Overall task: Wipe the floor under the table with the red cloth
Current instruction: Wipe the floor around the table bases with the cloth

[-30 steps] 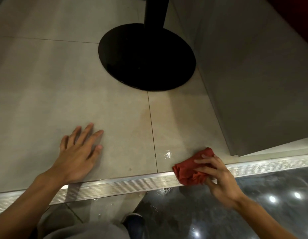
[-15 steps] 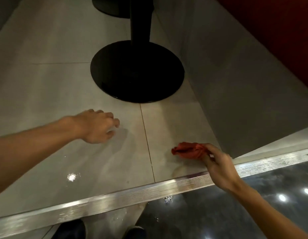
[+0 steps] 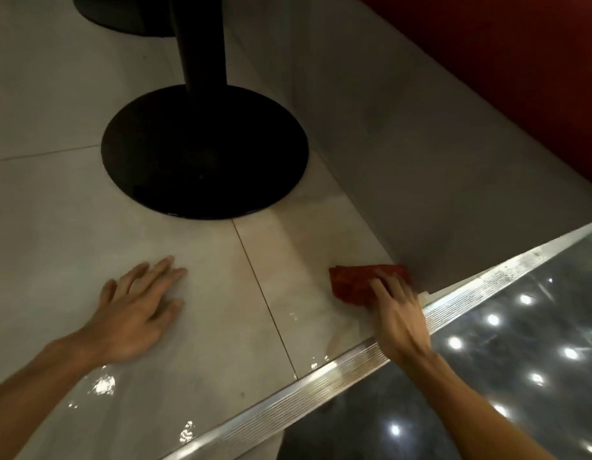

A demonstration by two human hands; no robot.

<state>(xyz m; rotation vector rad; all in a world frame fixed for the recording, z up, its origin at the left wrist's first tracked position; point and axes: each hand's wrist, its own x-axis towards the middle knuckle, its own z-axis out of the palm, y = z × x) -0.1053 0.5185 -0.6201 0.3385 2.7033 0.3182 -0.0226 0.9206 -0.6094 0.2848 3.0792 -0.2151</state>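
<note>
While the person crouches at the step, the right hand (image 3: 399, 313) presses the red cloth (image 3: 361, 283) flat against the pale floor tile (image 3: 201, 293), fingers (image 3: 381, 288) laid over the cloth's near edge and slightly spread. Motion blur softens that hand; whether the thumb is tucked under the fabric cannot be told. The cloth is bunched into a rough oblong and lies in the corner where the tile meets the grey bench plinth (image 3: 404, 154), its far right end touching or almost touching the plinth's base. It sits just beside the ribbed metal step edging (image 3: 288, 413), which runs diagonally from lower left to upper right.

The left hand (image 3: 135, 313) lies palm down on the tile, fingers apart and extended, holding nothing. It is well apart from the cloth, on the other side of a grout line (image 3: 264, 303) that runs from the edging toward the black round table base (image 3: 205, 151).

The table base stands beyond both hands, with its black column (image 3: 201, 44) rising out of frame. A second dark base (image 3: 122, 11) shows partly at the top left. Wet glints sit on the tile near the left forearm and near the edging. Below the edging, a dark glossy floor (image 3: 520, 360) reflects ceiling lights. A red upholstered panel (image 3: 520, 61) sits above the plinth.
</note>
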